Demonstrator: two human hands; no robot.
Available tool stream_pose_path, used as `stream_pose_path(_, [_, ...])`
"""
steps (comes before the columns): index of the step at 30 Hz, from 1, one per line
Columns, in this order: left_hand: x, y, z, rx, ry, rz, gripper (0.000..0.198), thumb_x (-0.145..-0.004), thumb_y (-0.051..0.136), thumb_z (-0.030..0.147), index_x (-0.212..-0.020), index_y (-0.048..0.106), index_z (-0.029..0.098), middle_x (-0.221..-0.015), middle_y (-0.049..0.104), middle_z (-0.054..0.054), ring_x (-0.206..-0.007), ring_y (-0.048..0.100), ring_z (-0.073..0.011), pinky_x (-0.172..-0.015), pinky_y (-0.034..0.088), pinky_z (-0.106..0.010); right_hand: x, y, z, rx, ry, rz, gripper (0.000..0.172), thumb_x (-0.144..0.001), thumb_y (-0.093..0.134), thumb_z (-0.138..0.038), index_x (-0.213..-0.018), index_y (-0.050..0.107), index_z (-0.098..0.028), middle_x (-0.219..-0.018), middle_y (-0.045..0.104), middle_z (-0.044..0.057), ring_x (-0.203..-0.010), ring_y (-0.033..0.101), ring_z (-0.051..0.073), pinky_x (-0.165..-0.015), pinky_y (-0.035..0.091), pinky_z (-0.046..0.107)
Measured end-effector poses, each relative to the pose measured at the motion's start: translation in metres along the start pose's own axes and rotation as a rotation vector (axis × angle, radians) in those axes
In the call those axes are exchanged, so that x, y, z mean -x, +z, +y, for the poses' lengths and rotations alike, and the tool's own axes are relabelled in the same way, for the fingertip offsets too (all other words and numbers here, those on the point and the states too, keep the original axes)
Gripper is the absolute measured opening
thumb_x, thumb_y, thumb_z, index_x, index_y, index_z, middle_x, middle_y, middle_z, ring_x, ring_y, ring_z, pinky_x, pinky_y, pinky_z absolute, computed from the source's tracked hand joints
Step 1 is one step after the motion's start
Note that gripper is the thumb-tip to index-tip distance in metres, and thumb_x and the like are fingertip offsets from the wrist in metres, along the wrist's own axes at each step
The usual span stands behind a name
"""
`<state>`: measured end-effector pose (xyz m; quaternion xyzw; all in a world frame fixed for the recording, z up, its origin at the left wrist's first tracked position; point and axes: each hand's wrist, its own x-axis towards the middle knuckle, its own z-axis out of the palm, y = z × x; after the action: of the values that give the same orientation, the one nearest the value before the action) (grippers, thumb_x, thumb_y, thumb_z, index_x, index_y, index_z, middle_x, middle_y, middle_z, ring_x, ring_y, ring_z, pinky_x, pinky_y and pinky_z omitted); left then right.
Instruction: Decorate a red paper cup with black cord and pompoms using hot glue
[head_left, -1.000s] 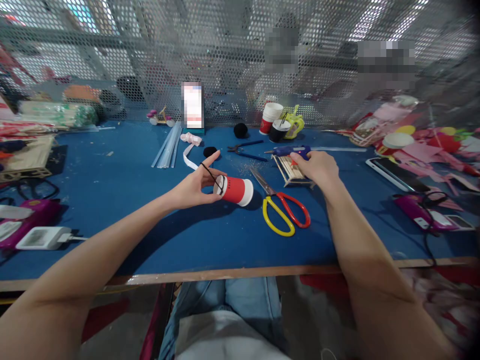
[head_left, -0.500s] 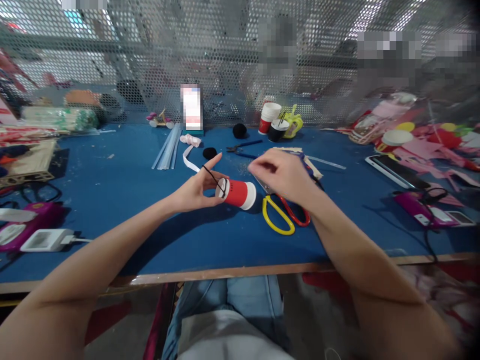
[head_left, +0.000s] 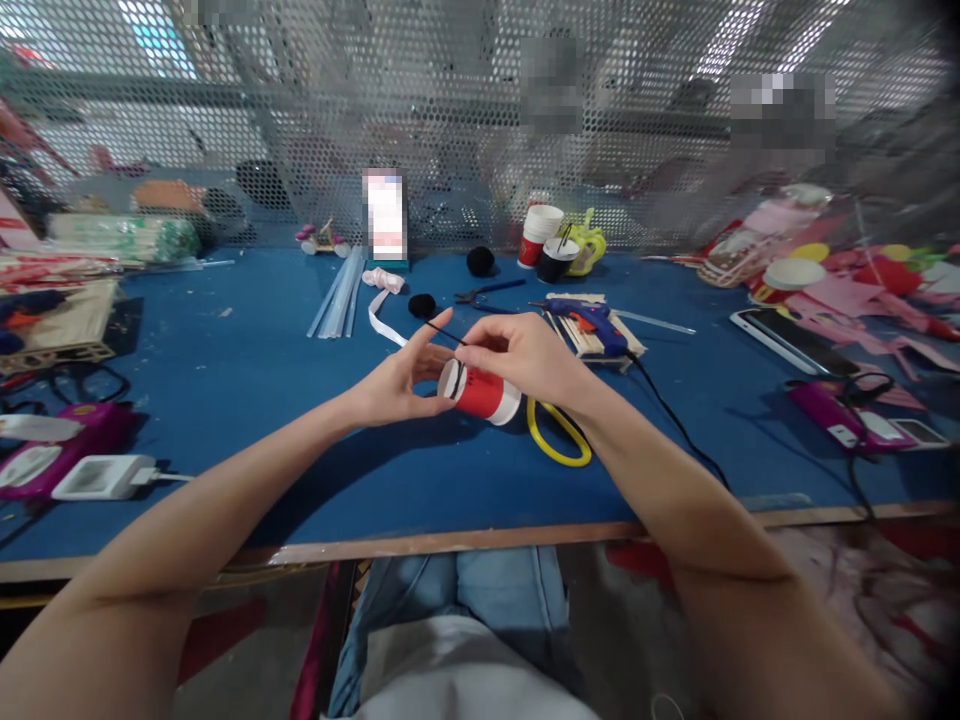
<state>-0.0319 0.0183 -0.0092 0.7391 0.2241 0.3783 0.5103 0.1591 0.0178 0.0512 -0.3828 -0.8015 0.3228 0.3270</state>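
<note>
A red paper cup [head_left: 487, 394] lies tilted on its side above the blue table, its white base towards the left. My left hand [head_left: 394, 385] grips it at the base end, thumb below and fingers behind. Black yarn [head_left: 445, 333] runs from the left fingers across to the cup, where some is looped over the base. With thumb and forefinger pinched, my right hand [head_left: 529, 358] holds the yarn at the cup's upper side. Just below the right wrist show the yellow-handled scissors [head_left: 559, 458]; their blades are hidden.
A blue glue gun [head_left: 592, 322] rests on wooden sticks, its cable trailing right. Behind the hands are a black ball [head_left: 421, 306], pliers [head_left: 491, 290], a white ribbon [head_left: 384, 325] and stacked cups [head_left: 541, 235]. A lit phone [head_left: 385, 218] stands against the mesh panel.
My right hand has moved left and down from beside the cup onto the yarn at its base. The glue gun has come into view. The cup has shifted slightly right.
</note>
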Motion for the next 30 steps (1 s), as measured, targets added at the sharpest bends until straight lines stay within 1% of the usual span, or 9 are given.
stream_pose_path(3, [0.000, 0.002, 0.001, 0.022, 0.018, -0.022, 0.104, -0.068, 0.070, 0.008, -0.145, 0.007, 0.038, -0.122, 0.056, -0.011, -0.105, 0.061, -0.0225, -0.093, 0.047, -0.045, 0.003, 0.000, 0.008, -0.056, 0.028, 0.030, 0.017, -0.077, 0.060, -0.033, -0.072, 0.061, -0.016, -0.066, 0.060, 0.000, -0.060, 0.050, 0.011, -0.056, 0.040, 0.024])
stream_pose_path(8, [0.001, 0.005, 0.004, 0.025, 0.015, -0.033, 0.101, -0.069, 0.070, 0.010, -0.145, 0.009, 0.035, -0.121, 0.058, -0.011, -0.106, 0.060, -0.0219, -0.096, 0.045, -0.044, 0.003, 0.004, 0.016, -0.060, 0.008, 0.062, 0.019, -0.077, 0.060, -0.035, -0.072, 0.059, -0.016, -0.068, 0.060, 0.000, -0.060, 0.049, 0.010, -0.058, 0.040, 0.024])
stream_pose_path(18, [0.001, 0.009, 0.011, 0.053, 0.028, -0.033, 0.100, -0.067, 0.072, 0.011, -0.145, 0.014, 0.033, -0.121, 0.059, -0.012, -0.112, 0.058, -0.0247, -0.099, 0.043, -0.045, 0.003, 0.005, 0.019, 0.013, 0.021, 0.059, 0.020, -0.080, 0.057, -0.036, -0.072, 0.055, -0.017, -0.068, 0.058, -0.001, -0.061, 0.048, 0.011, -0.059, 0.038, 0.025])
stream_pose_path(30, [0.002, 0.008, 0.005, 0.044, 0.053, -0.034, 0.099, -0.068, 0.071, 0.010, -0.145, 0.013, 0.036, -0.123, 0.058, -0.010, -0.113, 0.057, -0.0235, -0.098, 0.044, -0.043, 0.004, 0.008, 0.023, 0.159, 0.032, 0.053, 0.019, -0.084, 0.051, -0.035, -0.074, 0.052, -0.018, -0.071, 0.057, 0.000, -0.063, 0.047, 0.012, -0.062, 0.035, 0.027])
